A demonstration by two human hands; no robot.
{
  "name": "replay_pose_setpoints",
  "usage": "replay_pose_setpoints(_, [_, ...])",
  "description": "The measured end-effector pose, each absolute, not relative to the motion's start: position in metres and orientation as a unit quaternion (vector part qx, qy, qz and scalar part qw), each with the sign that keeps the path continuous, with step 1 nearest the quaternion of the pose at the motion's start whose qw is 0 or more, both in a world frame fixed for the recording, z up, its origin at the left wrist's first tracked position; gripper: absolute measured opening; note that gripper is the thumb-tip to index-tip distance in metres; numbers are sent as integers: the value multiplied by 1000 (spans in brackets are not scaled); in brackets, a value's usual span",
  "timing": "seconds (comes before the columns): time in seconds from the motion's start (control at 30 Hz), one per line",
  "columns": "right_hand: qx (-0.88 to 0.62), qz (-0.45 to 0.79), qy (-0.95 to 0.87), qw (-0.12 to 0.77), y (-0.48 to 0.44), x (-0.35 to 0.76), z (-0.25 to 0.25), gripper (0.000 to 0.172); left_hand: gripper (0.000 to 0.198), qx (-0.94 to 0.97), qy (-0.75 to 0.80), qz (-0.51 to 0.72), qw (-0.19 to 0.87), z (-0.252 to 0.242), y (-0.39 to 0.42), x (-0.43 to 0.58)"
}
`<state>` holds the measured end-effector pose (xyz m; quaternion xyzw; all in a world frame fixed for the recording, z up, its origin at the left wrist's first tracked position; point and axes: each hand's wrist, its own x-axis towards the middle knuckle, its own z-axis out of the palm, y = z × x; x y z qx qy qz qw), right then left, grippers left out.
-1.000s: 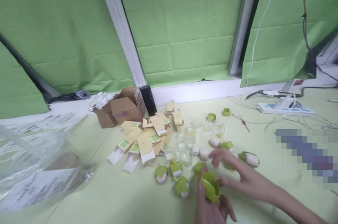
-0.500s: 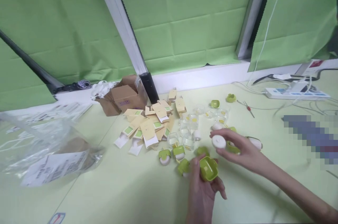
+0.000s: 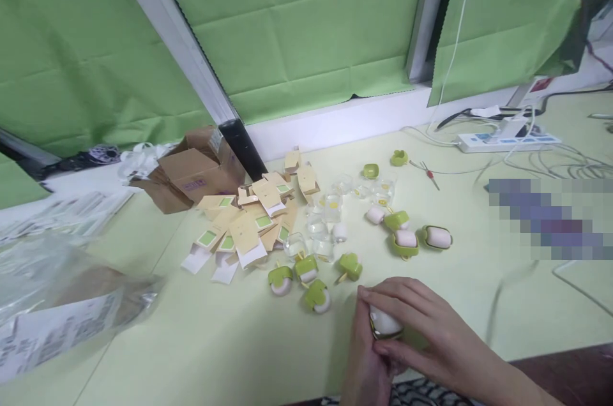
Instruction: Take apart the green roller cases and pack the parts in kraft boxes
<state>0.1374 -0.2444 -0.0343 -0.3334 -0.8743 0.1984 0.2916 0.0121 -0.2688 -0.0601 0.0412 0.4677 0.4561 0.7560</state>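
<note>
Down at the table's front edge, my left hand (image 3: 366, 355) is closed round a small green holder, mostly hidden by the fingers. A white roller (image 3: 383, 322) sits in it, its top showing between my hands. From the right, my right hand (image 3: 426, 323) bends over the same piece, fingers and thumb closed on the roller. Just beyond lie green holders with white rollers, such as this green holder (image 3: 317, 296) and another green holder (image 3: 351, 265). Farther right rest more, including a roller in a green rim (image 3: 437, 237).
Clear plastic cups (image 3: 330, 207) stand mid-table beside a pile of beige cards (image 3: 246, 233). Behind are an open cardboard box (image 3: 191, 170) and a black post (image 3: 243, 149). A plastic bag (image 3: 96, 310) lies left; a power strip (image 3: 507, 141) with cables lies right.
My right hand has brought the white roller down into the green holder in my left hand. Both hands now meet lower in view, and the camera has turned slightly right.
</note>
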Motion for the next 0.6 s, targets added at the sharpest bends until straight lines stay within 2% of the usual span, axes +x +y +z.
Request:
replay_pose_setpoints(0.1, [-324,182,-875,310,-245,136,-38,48,57,57,466,435,768,-64,-268,15])
replay_pose_setpoints(0.23, [-311,153,-872,346,-244,135,-42,45,51,73,413,518,745,-62,-267,20])
replay_pose_setpoints(0.6, [-296,158,-873,353,-245,133,-25,55,40,173,420,538,710,-66,-269,20])
